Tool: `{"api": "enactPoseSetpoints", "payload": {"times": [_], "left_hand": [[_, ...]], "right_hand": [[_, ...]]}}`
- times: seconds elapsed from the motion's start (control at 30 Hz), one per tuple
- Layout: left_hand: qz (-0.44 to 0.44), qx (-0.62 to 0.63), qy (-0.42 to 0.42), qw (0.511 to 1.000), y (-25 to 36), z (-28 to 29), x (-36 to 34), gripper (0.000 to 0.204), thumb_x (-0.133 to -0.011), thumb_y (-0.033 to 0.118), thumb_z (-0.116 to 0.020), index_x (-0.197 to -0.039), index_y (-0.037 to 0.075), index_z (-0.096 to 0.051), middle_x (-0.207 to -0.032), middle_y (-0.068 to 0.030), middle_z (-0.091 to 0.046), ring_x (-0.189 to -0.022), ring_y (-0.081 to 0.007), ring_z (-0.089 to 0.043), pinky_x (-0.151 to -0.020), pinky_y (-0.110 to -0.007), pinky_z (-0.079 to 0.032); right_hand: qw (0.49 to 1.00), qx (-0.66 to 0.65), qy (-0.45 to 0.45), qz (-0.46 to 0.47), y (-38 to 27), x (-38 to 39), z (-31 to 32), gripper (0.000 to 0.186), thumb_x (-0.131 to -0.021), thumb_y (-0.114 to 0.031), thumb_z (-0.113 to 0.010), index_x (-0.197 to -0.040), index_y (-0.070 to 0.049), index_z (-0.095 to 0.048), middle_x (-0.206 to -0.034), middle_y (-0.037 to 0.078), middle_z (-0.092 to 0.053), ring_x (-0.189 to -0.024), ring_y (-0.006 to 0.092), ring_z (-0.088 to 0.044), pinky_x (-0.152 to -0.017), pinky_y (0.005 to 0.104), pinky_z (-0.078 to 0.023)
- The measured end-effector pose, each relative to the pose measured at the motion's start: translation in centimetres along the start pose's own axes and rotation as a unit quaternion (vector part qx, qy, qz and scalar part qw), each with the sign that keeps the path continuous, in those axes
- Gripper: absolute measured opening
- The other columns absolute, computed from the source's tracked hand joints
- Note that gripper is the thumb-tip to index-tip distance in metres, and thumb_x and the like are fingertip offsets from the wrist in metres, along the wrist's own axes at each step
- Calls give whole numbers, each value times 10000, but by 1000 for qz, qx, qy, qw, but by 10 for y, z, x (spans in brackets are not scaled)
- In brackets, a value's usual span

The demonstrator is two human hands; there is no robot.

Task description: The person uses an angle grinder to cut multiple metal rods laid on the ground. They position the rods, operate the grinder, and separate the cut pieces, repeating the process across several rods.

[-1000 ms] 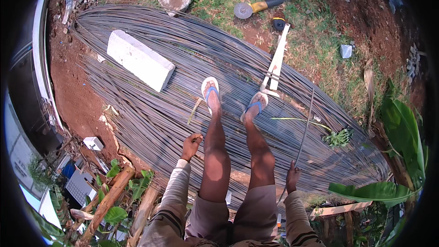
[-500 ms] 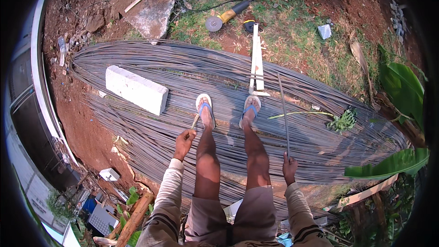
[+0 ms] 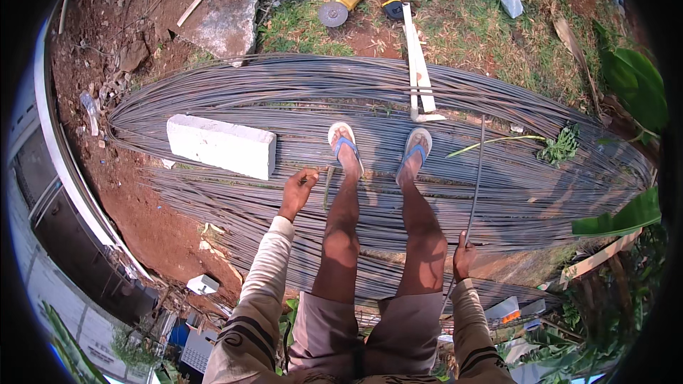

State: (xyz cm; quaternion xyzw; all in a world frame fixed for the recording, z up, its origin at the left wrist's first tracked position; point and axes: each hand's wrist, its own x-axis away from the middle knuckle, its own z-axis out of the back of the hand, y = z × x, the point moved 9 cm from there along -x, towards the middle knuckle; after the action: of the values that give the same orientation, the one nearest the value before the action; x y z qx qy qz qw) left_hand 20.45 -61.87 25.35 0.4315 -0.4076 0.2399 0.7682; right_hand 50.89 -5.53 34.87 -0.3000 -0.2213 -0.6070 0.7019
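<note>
On the rod pile [image 3: 235, 203] the person stood in flip-flops [image 3: 346, 144], feet side by side, near the pile's middle. The right hand [image 3: 462, 256] hung low beside the right knee, its fingers closed round a single rod [image 3: 478, 171]. That rod ran up and away from the hand, lifted clear of the others and crossing them, with its far end near the foot of a white lath [image 3: 416, 64]. The left hand [image 3: 299, 188] reached out lower over the pile, just left of the left foot. Its fingers were curled narrow and seemed to pinch something thin and yellowish, but I could not tell what, nor whether it was really gripped.

A white block [image 3: 220, 146] lay on the rods to the left of that hand, well within reach but apart from it. The lath lay across the pile's far edge, pointing out onto the grass. Beyond it an angle grinder [image 3: 348, 3] with a yellow body rested on the ground, its cable trailing off. A concrete slab [image 3: 224, 18] lay on the red earth to its left. A green weed [image 3: 562, 146] lay on the rods to the right.
</note>
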Motion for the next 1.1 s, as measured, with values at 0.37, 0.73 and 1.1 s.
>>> {"api": "enactPoseSetpoints", "payload": {"times": [0.37,0.73,1.1], "left_hand": [[-73,-120,116,983,-6,26,-24,252,-1039,247,-734,-1121,13,-781,-990,-158,-812,-946,-260,-789,-886,-380,-583],[-453,-272,102,843,178,-115,-188,267,-936,109,-781,-1190,48,-729,-1150,-136,-714,-1084,-381,-652,-951,-477,-522],[-474,-330,135,805,153,-139,-254,349,-908,165,-833,-1217,56,-712,-1188,-129,-722,-1129,-382,-668,-964,-465,-538]], "right_hand": [[984,83,-111,109,46,-36,-71,627,-1093,-518,-622,-704,-29,-577,-607,130,-542,-594,299,-481,-642,404,-419],[869,154,-91,460,-89,-188,-256,243,-915,-281,-799,-902,-67,-682,-918,130,-698,-794,411,-684,-678,526,-533],[809,87,57,578,-151,-193,-244,352,-795,-92,-896,-1087,-26,-709,-1056,162,-642,-948,367,-642,-829,451,-547]]}}
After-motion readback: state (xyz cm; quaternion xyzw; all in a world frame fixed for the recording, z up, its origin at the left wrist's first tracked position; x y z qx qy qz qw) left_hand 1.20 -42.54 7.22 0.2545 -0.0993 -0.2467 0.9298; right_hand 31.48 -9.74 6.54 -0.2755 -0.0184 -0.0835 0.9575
